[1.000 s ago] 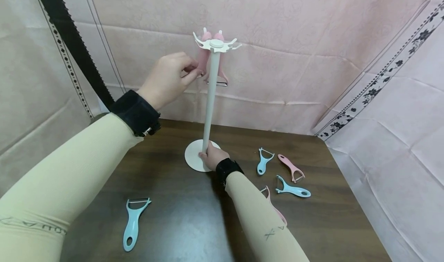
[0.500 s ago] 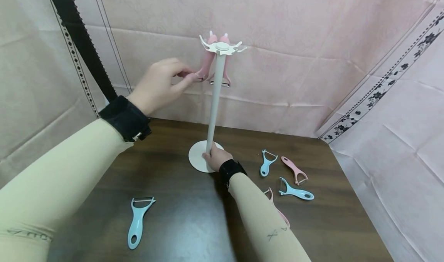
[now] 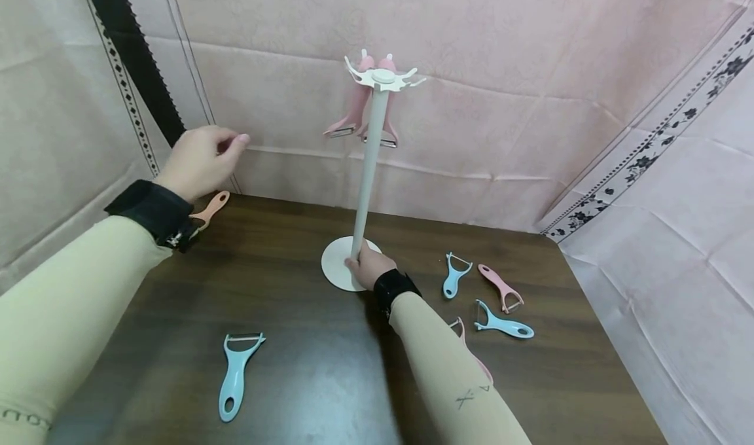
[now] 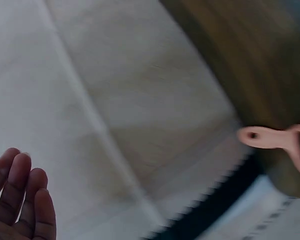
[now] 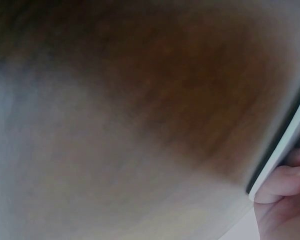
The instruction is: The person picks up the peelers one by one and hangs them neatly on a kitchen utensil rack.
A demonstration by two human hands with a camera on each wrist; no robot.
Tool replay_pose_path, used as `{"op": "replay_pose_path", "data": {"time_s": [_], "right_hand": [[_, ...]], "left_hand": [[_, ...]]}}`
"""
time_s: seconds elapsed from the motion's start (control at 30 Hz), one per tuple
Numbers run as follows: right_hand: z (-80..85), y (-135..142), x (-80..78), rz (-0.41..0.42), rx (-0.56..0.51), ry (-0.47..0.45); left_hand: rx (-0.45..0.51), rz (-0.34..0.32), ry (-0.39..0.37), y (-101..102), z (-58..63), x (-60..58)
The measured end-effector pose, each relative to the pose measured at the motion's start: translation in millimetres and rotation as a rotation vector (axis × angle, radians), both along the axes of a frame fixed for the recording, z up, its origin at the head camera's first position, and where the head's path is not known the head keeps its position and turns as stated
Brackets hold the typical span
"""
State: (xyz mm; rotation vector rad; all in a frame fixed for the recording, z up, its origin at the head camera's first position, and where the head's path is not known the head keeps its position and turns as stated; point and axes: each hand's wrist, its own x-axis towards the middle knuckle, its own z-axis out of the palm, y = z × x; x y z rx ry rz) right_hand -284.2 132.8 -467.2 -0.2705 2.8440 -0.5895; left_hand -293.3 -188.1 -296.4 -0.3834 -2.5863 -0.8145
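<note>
My right hand [image 3: 372, 266] grips the foot of a white rack's pole [image 3: 369, 157], just above its round base [image 3: 335, 265]. In the right wrist view, fingers [image 5: 282, 181] lie right at the base's pale rim. Two pink peelers hang from the hooked top [image 3: 384, 77]: a left peeler [image 3: 355, 108], and a right peeler [image 3: 389, 127] partly behind the pole. Left of the rack, my left hand [image 3: 201, 160] is in the air with loosely bent fingers and nothing in them. Below it an orange peeler [image 3: 215, 204] lies at the table's back left corner, partly hidden by the wrist strap.
On the dark wooden table [image 3: 294, 314], a blue peeler [image 3: 232, 379] lies at front left. To the right are another blue peeler [image 3: 453, 276], a pink peeler [image 3: 499, 286], a third blue peeler [image 3: 503, 325] and a pink one partly under my right forearm. Patterned cloth [image 3: 283, 91] hangs behind.
My left hand has let go of the left hanging pink peeler and moved left and down, uncovering the orange peeler. My right hand stays on the rack.
</note>
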Motion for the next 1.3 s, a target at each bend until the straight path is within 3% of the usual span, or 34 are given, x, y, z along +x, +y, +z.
{"op": "replay_pose_path", "data": {"time_s": [0.3, 0.53, 0.67, 0.83, 1.13, 1.3], "right_hand": [[0.8, 0, 1.1, -0.004, 0.003, -0.002], [-3.7, 1, 1.3, -0.014, 0.000, -0.014], [-1.2, 1, 1.6, -0.004, 0.008, -0.008], [-0.1, 1, 1.1, 0.002, 0.012, 0.005], [-2.6, 2, -1.9, -0.002, 0.014, 0.007], [0.9, 2, -2.5, -0.004, 0.014, 0.001]], "left_hand": [[-0.061, 0.160, -0.213, -54, -65.3, -18.0], [-0.154, 0.185, -0.303, -83, -103.3, -29.8], [-0.180, 0.187, -0.366, -90, -115.6, -30.3], [-0.201, 0.189, -0.386, -90, -127.9, -31.4], [-0.317, 0.212, -0.290, -78, -139.4, -36.4], [-0.363, 0.212, -0.300, -69, -142.5, -37.6]]}}
